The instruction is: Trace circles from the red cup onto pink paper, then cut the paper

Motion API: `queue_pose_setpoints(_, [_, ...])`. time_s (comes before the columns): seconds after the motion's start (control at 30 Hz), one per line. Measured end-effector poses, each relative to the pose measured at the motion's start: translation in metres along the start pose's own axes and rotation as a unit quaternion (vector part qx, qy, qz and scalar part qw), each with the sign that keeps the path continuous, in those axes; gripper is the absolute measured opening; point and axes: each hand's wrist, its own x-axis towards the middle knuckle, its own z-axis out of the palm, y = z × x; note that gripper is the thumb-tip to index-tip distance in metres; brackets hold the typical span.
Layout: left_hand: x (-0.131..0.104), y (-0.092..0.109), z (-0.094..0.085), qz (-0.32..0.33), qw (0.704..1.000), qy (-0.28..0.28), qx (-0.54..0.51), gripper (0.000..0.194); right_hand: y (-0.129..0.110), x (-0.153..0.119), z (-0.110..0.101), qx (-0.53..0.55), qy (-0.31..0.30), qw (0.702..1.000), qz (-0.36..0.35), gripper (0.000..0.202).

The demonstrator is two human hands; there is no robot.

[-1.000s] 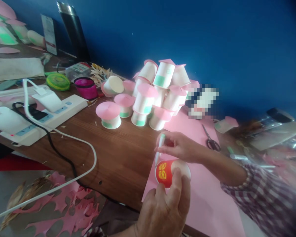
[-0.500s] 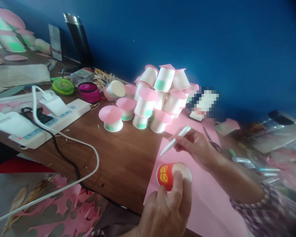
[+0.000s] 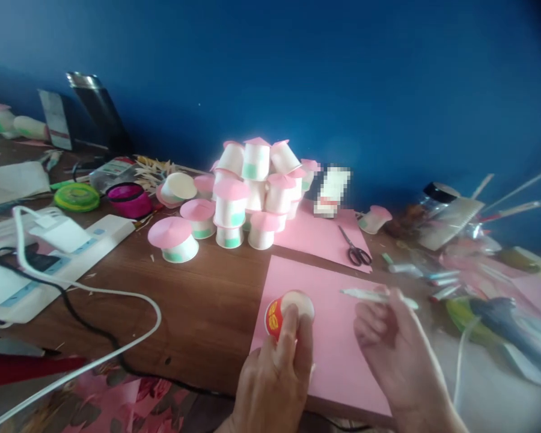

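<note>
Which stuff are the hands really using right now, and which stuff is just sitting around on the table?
In use:
- red cup, upside down, under the left hand
- white pen, in the right hand
- pink paper sheet under the cup

Lying about:
- scissors
- pile of pink-topped cups
- power strip
- glue gun

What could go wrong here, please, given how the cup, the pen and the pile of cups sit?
The left hand presses the red cup upside down on the pink sheet, which overhangs the table edge; the sheet may slip. The right hand holds the pen loosely. The stacked cups could topple if bumped.
</note>
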Motion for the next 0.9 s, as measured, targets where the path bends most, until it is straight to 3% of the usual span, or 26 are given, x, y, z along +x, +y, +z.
queue_pose_setpoints(0.17, [0.005, -0.002, -0.006, 0.006, 1.0, 0.005, -0.015, 0.058, 0.013, -0.006, -0.043, 0.002, 0.063, 0.998, 0.018, 0.028])
queue_pose_setpoints(0.27, [0.007, -0.002, -0.01, 0.013, 1.0, 0.007, -0.021, 0.061, 0.018, -0.006, -0.057, -0.015, 0.058, 0.998, 0.033, 0.029])
queue_pose_setpoints(0.43, [0.009, -0.002, -0.012, 0.014, 1.0, -0.01, 0.005, 0.057, 0.023, -0.005, -0.064, -0.031, 0.014, 0.999, 0.01, 0.031])
queue_pose_setpoints(0.9, [0.016, -0.007, -0.016, 0.014, 0.999, -0.043, 0.019, 0.041, 0.023, -0.006, -0.073, -0.004, -0.001, 1.0, -0.024, 0.027])
